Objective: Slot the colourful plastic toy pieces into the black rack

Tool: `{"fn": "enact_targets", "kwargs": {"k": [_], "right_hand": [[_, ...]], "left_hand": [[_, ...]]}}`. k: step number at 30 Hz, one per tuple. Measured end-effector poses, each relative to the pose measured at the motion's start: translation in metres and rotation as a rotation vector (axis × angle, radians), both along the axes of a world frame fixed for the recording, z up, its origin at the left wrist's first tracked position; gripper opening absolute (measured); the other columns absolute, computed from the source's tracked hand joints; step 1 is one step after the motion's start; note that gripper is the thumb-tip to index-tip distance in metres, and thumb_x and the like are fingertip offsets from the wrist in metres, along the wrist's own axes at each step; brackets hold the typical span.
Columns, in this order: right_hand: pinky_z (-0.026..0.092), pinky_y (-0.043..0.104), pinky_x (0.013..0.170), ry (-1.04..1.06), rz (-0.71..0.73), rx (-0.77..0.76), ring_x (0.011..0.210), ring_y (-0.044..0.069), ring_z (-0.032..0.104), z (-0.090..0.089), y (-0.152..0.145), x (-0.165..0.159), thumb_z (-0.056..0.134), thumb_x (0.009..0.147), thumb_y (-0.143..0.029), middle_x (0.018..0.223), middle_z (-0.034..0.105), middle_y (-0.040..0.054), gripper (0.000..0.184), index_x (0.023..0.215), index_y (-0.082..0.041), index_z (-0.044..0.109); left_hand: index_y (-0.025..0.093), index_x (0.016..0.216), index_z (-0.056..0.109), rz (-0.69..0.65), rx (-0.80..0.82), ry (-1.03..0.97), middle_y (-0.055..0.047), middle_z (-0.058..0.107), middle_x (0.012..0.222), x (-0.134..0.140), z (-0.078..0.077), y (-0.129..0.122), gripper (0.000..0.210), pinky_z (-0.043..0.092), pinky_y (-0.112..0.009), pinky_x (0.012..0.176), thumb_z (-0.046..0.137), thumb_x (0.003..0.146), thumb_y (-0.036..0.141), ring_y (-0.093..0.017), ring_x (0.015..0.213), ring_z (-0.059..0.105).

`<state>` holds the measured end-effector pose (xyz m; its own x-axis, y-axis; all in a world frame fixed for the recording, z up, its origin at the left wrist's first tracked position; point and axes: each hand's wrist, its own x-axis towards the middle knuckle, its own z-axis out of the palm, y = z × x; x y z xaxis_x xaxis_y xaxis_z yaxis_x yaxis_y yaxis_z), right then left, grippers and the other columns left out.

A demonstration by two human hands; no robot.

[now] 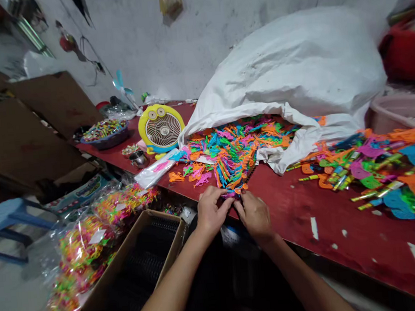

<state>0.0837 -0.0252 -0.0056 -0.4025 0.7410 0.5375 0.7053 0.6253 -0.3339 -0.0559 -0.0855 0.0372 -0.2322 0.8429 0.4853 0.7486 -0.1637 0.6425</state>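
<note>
At the near edge of the table, my left hand [211, 211] and my right hand [254, 215] work close together, fingers closed at the front of a tight row of coloured plastic pieces [236, 170]. Blue, orange, green and purple pieces lie side by side in this row, which runs back toward a white sack [294, 70]. Both thumbs press at the row's near end, where small orange and purple parts show between the hands. Exactly which piece each hand grips is hidden by the fingers. More loose pieces [197, 170] lie just left of the row.
A yellow fan [163, 130] stands left on the red table [288, 206], beside a metal cup [138, 159] and a filled basin [106, 140]. Coloured plastic toys [409, 176] pile up at right. Below left sit an open carton [183, 230] with black contents and bagged pieces [80, 244].
</note>
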Motion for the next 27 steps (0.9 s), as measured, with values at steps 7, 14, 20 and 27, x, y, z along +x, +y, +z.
{"fn": "enact_targets", "kwargs": {"k": [7, 14, 20, 27], "right_hand": [[0.035, 0.031, 0.074, 0.007, -0.004, -0.143, 0.086, 0.020, 0.063, 0.004, -0.002, -0.003, 0.047, 0.091, -0.013, 0.094, 0.070, 0.0084, 0.020, 0.101, -0.016, 0.065], [0.037, 0.030, 0.072, 0.017, 0.115, -0.261, 0.081, 0.019, 0.063, 0.008, 0.004, 0.001, 0.049, 0.092, -0.021, 0.095, 0.071, 0.0072, 0.017, 0.100, -0.018, 0.064], [0.042, 0.028, 0.069, 0.245, 0.088, -0.313, 0.078, 0.018, 0.060, 0.016, 0.052, 0.024, 0.047, 0.087, -0.020, 0.088, 0.067, 0.0054, 0.018, 0.095, -0.020, 0.064], [0.046, 0.041, 0.092, 0.276, -0.110, -0.206, 0.110, 0.031, 0.055, 0.023, 0.129, 0.017, 0.055, 0.074, -0.014, 0.118, 0.060, 0.0183, 0.048, 0.122, -0.012, 0.053]], "left_hand": [[0.019, 0.132, 0.052, 0.113, 0.228, 0.267, -0.012, 0.060, 0.124, 0.013, 0.020, -0.001, 0.062, 0.042, -0.043, 0.099, 0.076, 0.080, 0.042, -0.027, 0.117, 0.055], [0.018, 0.122, 0.062, 0.074, 0.172, 0.406, -0.010, 0.070, 0.107, 0.009, 0.019, 0.033, 0.033, 0.046, -0.041, 0.092, 0.063, 0.091, 0.031, -0.024, 0.100, 0.064], [0.019, 0.117, 0.067, -0.079, 0.116, 0.225, -0.007, 0.072, 0.102, -0.024, 0.022, 0.037, 0.029, 0.051, -0.032, 0.086, 0.064, 0.091, 0.030, -0.019, 0.094, 0.067], [0.020, 0.109, 0.072, -0.146, -0.047, 0.241, -0.006, 0.072, 0.096, -0.040, 0.041, 0.045, 0.028, 0.052, -0.030, 0.081, 0.066, 0.089, 0.038, -0.019, 0.087, 0.068]]}}
